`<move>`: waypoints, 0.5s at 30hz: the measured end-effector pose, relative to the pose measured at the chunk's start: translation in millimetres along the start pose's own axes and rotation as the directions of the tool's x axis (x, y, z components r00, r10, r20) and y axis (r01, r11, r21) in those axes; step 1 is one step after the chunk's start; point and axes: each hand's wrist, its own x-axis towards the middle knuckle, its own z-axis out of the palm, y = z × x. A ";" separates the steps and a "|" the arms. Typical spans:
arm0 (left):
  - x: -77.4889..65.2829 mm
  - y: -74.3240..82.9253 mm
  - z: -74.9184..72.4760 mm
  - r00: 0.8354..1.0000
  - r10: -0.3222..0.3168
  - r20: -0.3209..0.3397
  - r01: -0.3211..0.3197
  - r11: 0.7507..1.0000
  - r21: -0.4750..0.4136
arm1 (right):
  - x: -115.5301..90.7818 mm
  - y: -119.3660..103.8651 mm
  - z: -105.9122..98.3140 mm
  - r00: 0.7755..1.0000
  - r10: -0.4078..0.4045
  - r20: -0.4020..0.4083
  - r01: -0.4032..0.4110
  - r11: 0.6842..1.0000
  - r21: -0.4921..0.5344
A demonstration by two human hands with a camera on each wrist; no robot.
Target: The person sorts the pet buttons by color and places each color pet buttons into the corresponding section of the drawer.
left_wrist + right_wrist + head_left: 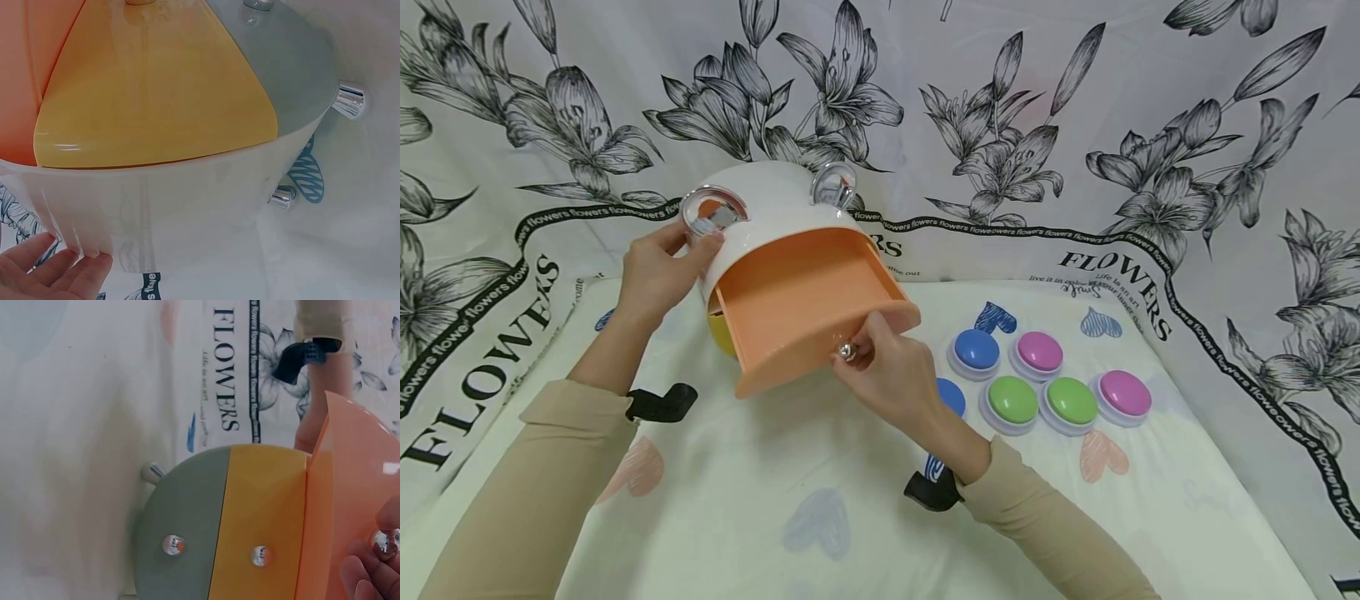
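Two hands hold a white rounded cabinet [760,187], which is tipped so that its drawer fronts slant. The left hand [658,271] grips the shell's side, thumb on the near face beside a silver fitting [715,212] and the other fingers bent round behind, barely parted. The right hand [898,379] has its thumb and fingers closed in a pinch on the silver knob [847,352] of the orange drawer [808,267], which stands out of the shell between the two sets of fingers. A second silver fitting [835,185] sits on top, up and away from the right fingertips. Next to the orange front, on the side away from the pinch, the right wrist view shows a yellow drawer [265,494], then a grey-green drawer [184,506]. Right of the right fingers, well clear of them, six round domed pieces [1013,400] in blue, pink and green rest on the pale cloth [737,517], one partly behind the hand.
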 end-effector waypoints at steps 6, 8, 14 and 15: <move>0.0 -0.5 0.4 1.000 -0.006 -0.001 0.006 1.000 -0.001 | -4.0 -1.1 -1.7 1.000 -0.010 0.000 0.010 1.000 0.014; 0.0 -0.4 0.5 1.000 -0.010 -0.001 0.010 1.000 -0.002 | -5.3 -1.5 -2.3 1.000 -0.014 -0.004 0.014 1.000 0.012; 0.0 -0.3 0.6 1.000 -0.010 0.000 0.010 1.000 -0.003 | -7.8 -2.2 -2.4 1.000 -0.013 -0.011 0.012 1.000 -0.012; 0.0 -0.4 0.6 1.000 -0.008 0.000 0.008 1.000 -0.002 | -8.1 -2.4 -2.3 1.000 -0.012 -0.010 0.012 1.000 -0.014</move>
